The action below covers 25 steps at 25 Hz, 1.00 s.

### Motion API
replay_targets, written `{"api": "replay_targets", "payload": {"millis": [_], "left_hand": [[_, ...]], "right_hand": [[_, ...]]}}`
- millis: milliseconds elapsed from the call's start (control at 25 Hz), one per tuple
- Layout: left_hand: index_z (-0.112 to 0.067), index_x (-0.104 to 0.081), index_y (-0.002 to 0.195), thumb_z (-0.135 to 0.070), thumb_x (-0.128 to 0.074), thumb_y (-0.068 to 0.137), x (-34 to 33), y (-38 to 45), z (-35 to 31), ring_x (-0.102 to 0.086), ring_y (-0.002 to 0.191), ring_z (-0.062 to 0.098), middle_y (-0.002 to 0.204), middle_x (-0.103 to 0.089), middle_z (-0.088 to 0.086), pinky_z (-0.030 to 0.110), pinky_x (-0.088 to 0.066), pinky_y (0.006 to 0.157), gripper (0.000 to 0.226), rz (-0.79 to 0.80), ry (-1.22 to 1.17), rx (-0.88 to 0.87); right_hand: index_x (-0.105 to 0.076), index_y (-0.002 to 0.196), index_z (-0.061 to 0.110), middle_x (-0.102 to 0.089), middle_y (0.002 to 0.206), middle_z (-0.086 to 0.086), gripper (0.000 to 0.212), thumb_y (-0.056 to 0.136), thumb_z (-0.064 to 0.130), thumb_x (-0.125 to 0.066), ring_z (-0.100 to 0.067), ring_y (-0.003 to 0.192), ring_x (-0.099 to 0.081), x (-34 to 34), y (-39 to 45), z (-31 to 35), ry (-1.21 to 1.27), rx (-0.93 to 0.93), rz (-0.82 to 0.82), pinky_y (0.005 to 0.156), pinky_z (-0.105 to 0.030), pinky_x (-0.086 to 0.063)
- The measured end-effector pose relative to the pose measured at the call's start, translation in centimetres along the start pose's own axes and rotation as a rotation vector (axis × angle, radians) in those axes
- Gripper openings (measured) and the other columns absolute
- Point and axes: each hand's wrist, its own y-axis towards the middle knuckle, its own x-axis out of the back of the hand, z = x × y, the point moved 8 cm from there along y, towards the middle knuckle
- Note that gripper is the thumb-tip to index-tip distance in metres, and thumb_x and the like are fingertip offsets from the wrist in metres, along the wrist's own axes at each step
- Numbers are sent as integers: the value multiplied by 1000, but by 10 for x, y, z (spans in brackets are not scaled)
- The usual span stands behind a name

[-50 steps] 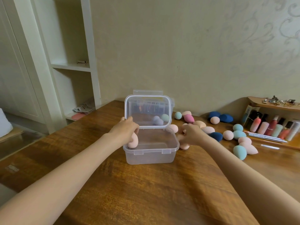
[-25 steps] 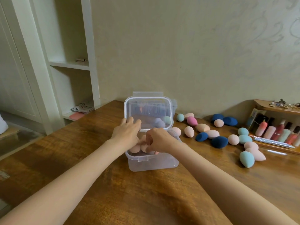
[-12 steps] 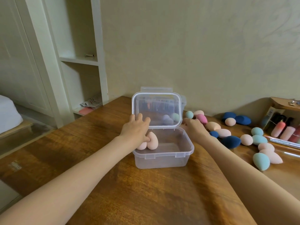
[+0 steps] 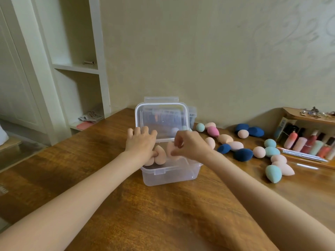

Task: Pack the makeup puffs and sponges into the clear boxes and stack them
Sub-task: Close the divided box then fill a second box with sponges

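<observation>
A clear plastic box (image 4: 170,176) stands mid-table with its lid (image 4: 162,120) hinged upright. Two peach sponges (image 4: 159,157) stand at its left inner side; my left hand (image 4: 140,142) rests on the left rim with the thumb pressing against them. My right hand (image 4: 190,145) hovers over the box, fingers pinched on another peach sponge (image 4: 170,146). Several loose sponges lie to the right: dark blue (image 4: 243,154), teal (image 4: 272,173), pink (image 4: 213,131) and peach (image 4: 235,145).
A wooden organizer (image 4: 308,142) with cosmetic bottles and a silver pen stands at the far right. Another clear box (image 4: 192,115) sits behind the lid. A white shelf unit (image 4: 78,69) stands left of the wooden table (image 4: 145,214), against the wall.
My right hand came back from the sponge pile to above the box, now pinching a peach sponge. My left hand stayed on the left rim against the two sponges.
</observation>
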Motion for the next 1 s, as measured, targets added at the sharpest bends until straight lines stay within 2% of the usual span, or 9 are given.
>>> {"api": "replay_targets", "payload": {"millis": [160, 280, 400, 480, 600, 680, 800, 880, 1000], "left_hand": [[-16, -43, 121, -38, -56, 89, 4, 2, 0, -44, 117, 24, 126, -48, 7, 33, -36, 98, 41, -24, -41, -84], [-19, -40, 121, -23, -57, 89, 4, 1, -9, -46, 112, 19, 125, -47, 4, 27, -42, 91, 37, -12, -98, -246], [-29, -31, 136, -12, -50, 91, 0, 2, -14, -39, 121, 22, 134, -38, 2, 37, -37, 100, 51, 36, -81, -339], [-32, -30, 139, -8, -46, 92, -4, 4, -14, -35, 123, 23, 138, -33, 2, 41, -33, 101, 55, 72, -61, -349], [-32, -38, 134, -9, -44, 94, -7, 6, -13, -32, 124, 24, 139, -31, 3, 43, -32, 102, 47, 83, -28, -355], [-33, -37, 135, -11, -45, 94, -9, 9, -11, -33, 124, 24, 139, -31, 3, 43, -33, 102, 47, 62, -12, -349], [-38, -36, 135, -13, -45, 95, -10, 17, 0, -34, 121, 23, 136, -34, 2, 42, -33, 99, 48, 57, -31, -295], [-39, -37, 135, -13, -47, 95, -12, 21, 6, -34, 122, 23, 136, -34, 1, 41, -32, 101, 49, 71, -42, -264], [-39, -39, 134, -13, -48, 95, -15, 25, 8, -34, 122, 21, 135, -35, 0, 40, -32, 101, 48, 64, -60, -267]], "right_hand": [[-53, 83, 10, -55, 87, -5, 16, 80, 10, -69, -16, 73, -52, -16, 10, -5, -45, -62, -26, 52, -16, -36], [-51, 81, 10, -57, 84, -7, 12, 84, 11, -63, -20, 74, -54, -26, 13, -3, -121, -67, -18, 60, -25, -43], [-55, 78, 9, -60, 85, -11, 11, 84, 13, -63, -26, 78, -61, -29, 20, -2, -155, -83, 5, 67, -31, -50], [-60, 87, 5, -64, 90, -13, 12, 84, 15, -66, -27, 82, -65, -29, 24, -2, -148, -71, 16, 71, -33, -55], [-59, 85, 6, -60, 87, -11, 19, 83, 23, -68, -21, 74, -59, -24, 24, 2, -200, -2, 42, 58, -25, -46], [-63, 88, 4, -63, 84, -11, 27, 83, 30, -68, -17, 69, -60, -6, 26, -4, -90, -8, 23, 62, -26, -50], [-63, 83, 2, -67, 73, -10, 19, 89, 20, -58, -16, 57, -59, 46, 45, -42, 214, -163, -229, 65, -32, -51], [-64, 98, 3, -69, 90, -14, 19, 92, 15, -50, -22, 70, -60, 51, 64, -64, 74, -223, -234, 73, -34, -50], [-46, 135, 17, -52, 132, -13, 42, 93, 14, -50, -28, 114, -54, 10, 90, -62, -202, -84, 69, 94, -33, -42]]}}
